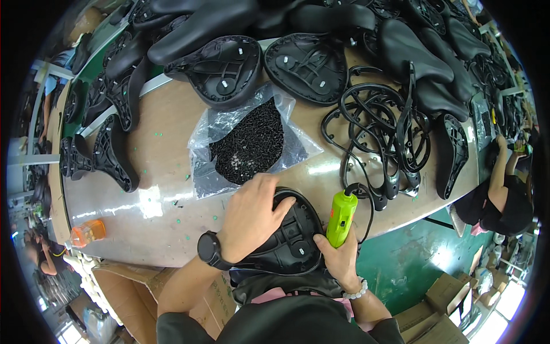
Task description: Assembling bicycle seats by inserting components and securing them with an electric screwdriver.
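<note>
My right hand point(339, 258) is wrapped around a lime-green electric screwdriver point(341, 221), whose cord leaves its upper end. Tilted against the table's near edge in front of me is a black bicycle saddle point(298, 229), its ribbed underside facing up. My left hand point(249, 215) is over the saddle's left side, thumb stretched away from the bent fingers. Those fingertips are at the near edge of a clear plastic bag point(203, 137) spread open on the table. Many small black screws point(252, 137) lie heaped in it, with a few pale bits among them.
More black saddles point(223, 69) line the far side and both ends of the table point(166, 114). A tangle of black frame-like trim loops point(384, 132) lies right of the bag. An orange container point(87, 232) is at the left edge. Cardboard boxes point(129, 286) stand below; another person point(498, 198) sits at right.
</note>
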Demonstrator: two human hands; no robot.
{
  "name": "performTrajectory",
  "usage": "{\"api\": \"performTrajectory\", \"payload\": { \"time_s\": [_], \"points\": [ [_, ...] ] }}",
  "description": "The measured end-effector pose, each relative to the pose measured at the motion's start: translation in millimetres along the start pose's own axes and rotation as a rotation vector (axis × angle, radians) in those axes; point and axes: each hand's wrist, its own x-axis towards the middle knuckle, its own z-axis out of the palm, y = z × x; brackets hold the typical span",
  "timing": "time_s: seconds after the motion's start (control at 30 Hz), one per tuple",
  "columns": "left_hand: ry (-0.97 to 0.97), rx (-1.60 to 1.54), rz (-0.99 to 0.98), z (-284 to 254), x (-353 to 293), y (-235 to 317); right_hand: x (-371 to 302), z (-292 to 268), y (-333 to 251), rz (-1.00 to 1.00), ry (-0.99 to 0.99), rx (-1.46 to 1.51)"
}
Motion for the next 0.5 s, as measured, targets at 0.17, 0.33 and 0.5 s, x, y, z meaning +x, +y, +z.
{"api": "performTrajectory", "payload": {
  "time_s": [0.17, 0.33, 0.5],
  "points": [
    [0.016, 0.081, -0.063, -2.9, -18.7, -7.7, -6.0, 7.6, -8.0, 0.038, 0.037, 0.020],
    [0.094, -0.109, -0.052, -2.1, -25.1, -19.3, -8.5, 14.7, -6.3, -0.084, 0.081, -0.018],
    [0.020, -0.111, -0.088, -2.4, -22.6, -19.3, -6.7, 11.2, -11.5, -0.043, 0.027, -0.063]
  ]
}}
